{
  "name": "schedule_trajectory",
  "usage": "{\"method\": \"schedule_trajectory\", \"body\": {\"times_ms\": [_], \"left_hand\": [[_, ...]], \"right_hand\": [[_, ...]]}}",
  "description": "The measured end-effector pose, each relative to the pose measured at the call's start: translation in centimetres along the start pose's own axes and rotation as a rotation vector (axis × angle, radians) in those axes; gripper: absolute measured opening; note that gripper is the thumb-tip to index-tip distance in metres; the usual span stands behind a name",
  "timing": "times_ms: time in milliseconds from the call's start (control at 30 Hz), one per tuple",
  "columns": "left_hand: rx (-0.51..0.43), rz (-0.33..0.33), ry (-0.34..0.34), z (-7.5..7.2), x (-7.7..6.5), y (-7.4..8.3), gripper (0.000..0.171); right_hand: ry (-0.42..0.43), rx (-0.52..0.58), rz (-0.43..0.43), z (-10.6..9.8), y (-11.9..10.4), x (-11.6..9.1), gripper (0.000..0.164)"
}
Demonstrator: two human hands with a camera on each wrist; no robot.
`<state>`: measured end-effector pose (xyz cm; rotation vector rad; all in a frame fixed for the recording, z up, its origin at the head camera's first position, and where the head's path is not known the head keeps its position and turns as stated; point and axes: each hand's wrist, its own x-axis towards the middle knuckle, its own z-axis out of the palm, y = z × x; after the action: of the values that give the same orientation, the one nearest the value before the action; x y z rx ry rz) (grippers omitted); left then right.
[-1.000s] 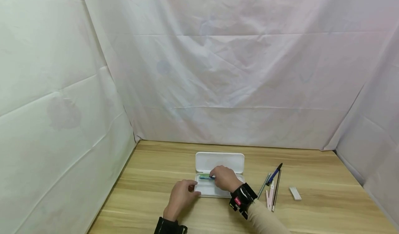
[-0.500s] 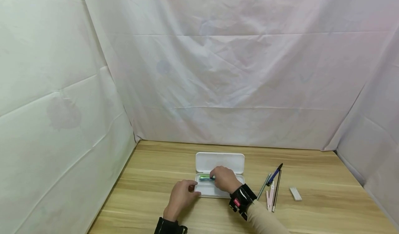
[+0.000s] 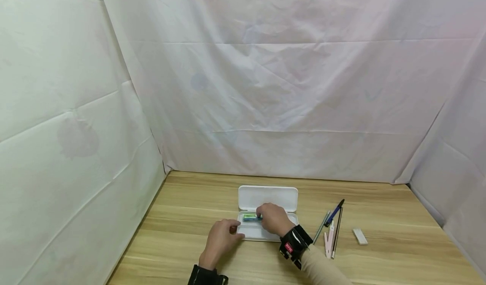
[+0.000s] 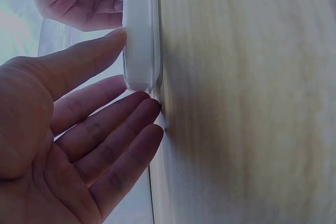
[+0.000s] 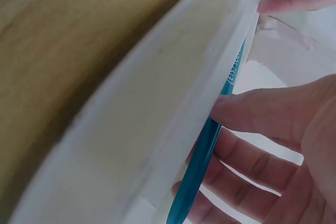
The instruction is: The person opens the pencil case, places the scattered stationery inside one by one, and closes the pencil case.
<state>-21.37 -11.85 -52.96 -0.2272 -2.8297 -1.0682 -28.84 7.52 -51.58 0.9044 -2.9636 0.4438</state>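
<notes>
A white pencil case (image 3: 250, 233) lies open on the wooden table, its lid (image 3: 267, 196) folded back. My right hand (image 3: 260, 216) reaches into the tray and pinches a teal pen (image 3: 250, 217) between thumb and fingers. The right wrist view shows the teal pen (image 5: 210, 145) just inside the case wall (image 5: 157, 114), with the fingers (image 5: 252, 166) curled under it. My left hand (image 3: 236, 228) rests on the table at the tray's left end. In the left wrist view its straight fingers (image 4: 105, 124) touch the rounded end of the case (image 4: 139, 51).
To the right of the case lie a blue pen (image 3: 334, 212), several thin pens or pencils (image 3: 336, 232) and a pink tool (image 3: 328, 237). A white eraser (image 3: 359, 235) is further right. White cloth walls (image 3: 265, 108) close in the table at the back and both sides.
My right hand has nudged the teal pen very slightly within the tray. The left hand and the case have not moved.
</notes>
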Motion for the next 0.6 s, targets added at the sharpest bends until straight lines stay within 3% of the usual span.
{"method": "schedule_trajectory", "body": {"times_ms": [600], "left_hand": [[0.001, -0.009, -0.001, -0.01, 0.06, 0.08, 0.035]], "right_hand": [[-0.03, 0.002, 0.039, 0.0, -0.11, 0.15, 0.021]]}}
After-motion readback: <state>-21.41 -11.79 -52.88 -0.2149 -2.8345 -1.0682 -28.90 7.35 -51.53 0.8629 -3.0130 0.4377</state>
